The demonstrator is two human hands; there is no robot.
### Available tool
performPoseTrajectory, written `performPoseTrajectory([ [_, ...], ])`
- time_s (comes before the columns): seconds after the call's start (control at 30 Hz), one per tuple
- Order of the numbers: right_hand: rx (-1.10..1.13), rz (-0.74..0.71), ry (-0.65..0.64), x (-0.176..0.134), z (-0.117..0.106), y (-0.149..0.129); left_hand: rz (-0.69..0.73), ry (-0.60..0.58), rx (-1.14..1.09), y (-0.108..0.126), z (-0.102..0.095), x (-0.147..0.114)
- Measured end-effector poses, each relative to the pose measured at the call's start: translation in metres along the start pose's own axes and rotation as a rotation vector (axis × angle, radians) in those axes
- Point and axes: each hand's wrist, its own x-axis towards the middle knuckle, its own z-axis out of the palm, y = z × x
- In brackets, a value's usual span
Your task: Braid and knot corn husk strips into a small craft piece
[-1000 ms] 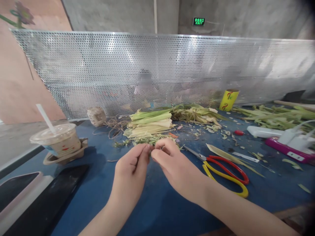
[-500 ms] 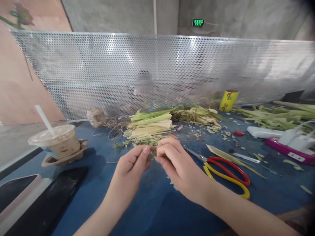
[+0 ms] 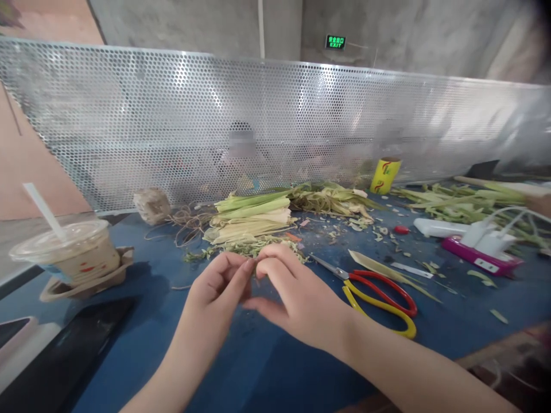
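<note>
My left hand [image 3: 219, 287] is closed in a pinch, thumb against the bent fingers, above the blue table. Fingertips of my right hand [image 3: 297, 289] meet it, the index finger arched and the thumb held lower, a little apart. Whatever lies between them is tiny and almost wholly covered by the fingers. Just beyond my hands are small green sprigs [image 3: 245, 244] and a stack of pale corn husks [image 3: 253, 217]. Right of my right hand lie scissors [image 3: 379, 295] with one red and one yellow handle, beside a loose strip of husk [image 3: 387, 272].
A lidded drink cup [image 3: 81, 255] stands left in a cardboard holder, near a black phone-like slab [image 3: 77, 350]. Twine [image 3: 189, 221], a yellow roll [image 3: 385, 175], a purple power strip [image 3: 482, 256] and husk scraps lie around. A perforated metal screen [image 3: 172, 126] borders the back. Another person's blurred hand [image 3: 540, 203] shows at right.
The view has swung to the right. My right thumb has moved away from its fingers, and the bit of green seen between my fingertips is now mostly hidden. Another person's hand has appeared at right.
</note>
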Motion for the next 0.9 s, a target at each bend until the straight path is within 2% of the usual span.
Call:
performPoseTrajectory([
  [0.07, 0.051, 0.047, 0.011, -0.001, 0.001, 0.001, 0.012, 0.011, 0.015, 0.0, 0.001, 0.0],
  [0.2, 0.242, 0.315, 0.02, 0.0, 0.002, 0.002, 0.035, 0.061, -0.038, 0.0, 0.002, -0.001],
  [0.3, 0.425, 0.412, 0.034, 0.002, 0.002, 0.003, 0.132, 0.128, 0.144, -0.002, 0.001, -0.004],
  [0.43, 0.434, 0.42, 0.073, 0.003, 0.003, 0.003, 0.394, 0.207, 0.542, -0.002, -0.001, -0.009],
  [0.57, 0.43, 0.336, 0.165, 0.002, 0.005, 0.001, 0.564, 0.219, 0.715, -0.002, -0.002, -0.008],
  [0.73, 0.387, 0.288, 0.239, 0.001, 0.007, -0.003, 0.602, 0.234, 0.804, -0.003, -0.001, -0.008],
  [0.8, 0.369, 0.304, 0.255, 0.001, 0.007, -0.005, 0.608, 0.25, 0.818, -0.002, -0.001, -0.009],
  [0.9, 0.4, 0.363, 0.27, 0.002, 0.008, -0.006, 0.589, 0.202, 0.799, -0.002, -0.002, -0.01],
])
